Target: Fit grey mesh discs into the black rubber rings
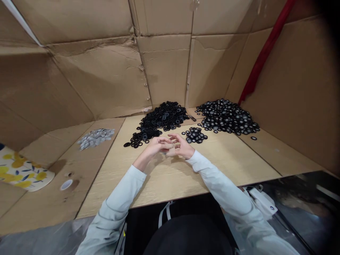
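Note:
My left hand (158, 145) and my right hand (182, 146) meet over the pale wooden board (170, 180), fingers curled in toward each other. Whatever is between the fingertips is too small and blurred to make out. Just beyond my left hand lies a large heap of black rings (164, 117), spreading toward the left into loose ones. A small group of black rings with grey centres (195, 135) lies beyond my right hand. Farther right is a bigger heap of the same filled rings (228, 117). Flat grey discs (96, 138) are piled at the left.
Cardboard walls (164, 71) enclose the back and sides. A small dark tool (191, 117) lies between the two large heaps. At the left are a white tape-like ring (66, 184) and a lemon-patterned cylinder (25, 170). A red strip (265, 53) hangs at the right.

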The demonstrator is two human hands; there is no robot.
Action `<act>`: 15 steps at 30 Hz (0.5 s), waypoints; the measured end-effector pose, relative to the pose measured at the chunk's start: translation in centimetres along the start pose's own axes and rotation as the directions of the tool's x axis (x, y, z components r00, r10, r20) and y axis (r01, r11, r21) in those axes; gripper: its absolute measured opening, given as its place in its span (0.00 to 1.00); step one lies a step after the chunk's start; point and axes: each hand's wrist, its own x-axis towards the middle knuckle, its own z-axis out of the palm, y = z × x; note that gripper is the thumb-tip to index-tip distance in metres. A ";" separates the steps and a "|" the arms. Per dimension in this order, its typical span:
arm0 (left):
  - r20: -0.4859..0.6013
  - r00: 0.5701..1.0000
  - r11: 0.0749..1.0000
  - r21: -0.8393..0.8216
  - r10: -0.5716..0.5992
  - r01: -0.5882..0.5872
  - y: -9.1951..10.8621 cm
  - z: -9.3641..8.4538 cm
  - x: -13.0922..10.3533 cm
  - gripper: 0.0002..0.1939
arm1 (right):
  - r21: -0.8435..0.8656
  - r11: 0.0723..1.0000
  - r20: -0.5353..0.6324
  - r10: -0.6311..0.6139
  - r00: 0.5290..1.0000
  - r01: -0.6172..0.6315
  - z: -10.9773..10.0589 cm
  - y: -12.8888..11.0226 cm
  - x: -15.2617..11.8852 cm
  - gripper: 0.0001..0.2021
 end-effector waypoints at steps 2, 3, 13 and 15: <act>0.036 0.996 0.986 -0.147 -0.075 0.080 -0.9 0.4 0.1 0.07 | 0.033 0.999 0.000 0.014 1.000 -0.014 -0.2 0.1 0.1 0.37; 0.061 0.992 0.972 -0.203 -0.111 0.121 -1.3 0.5 0.2 0.08 | 0.055 0.998 -0.008 0.025 1.000 -0.024 -0.2 0.2 0.1 0.36; 0.079 0.996 0.896 -0.437 -0.049 0.079 -2.3 0.8 0.6 0.10 | 0.387 0.918 0.013 0.091 0.996 -0.089 0.0 0.3 0.4 0.28; 0.091 0.995 0.883 -0.462 -0.045 0.082 -1.9 0.8 0.3 0.10 | 0.422 0.900 0.025 0.108 0.994 -0.108 -0.1 0.0 0.3 0.28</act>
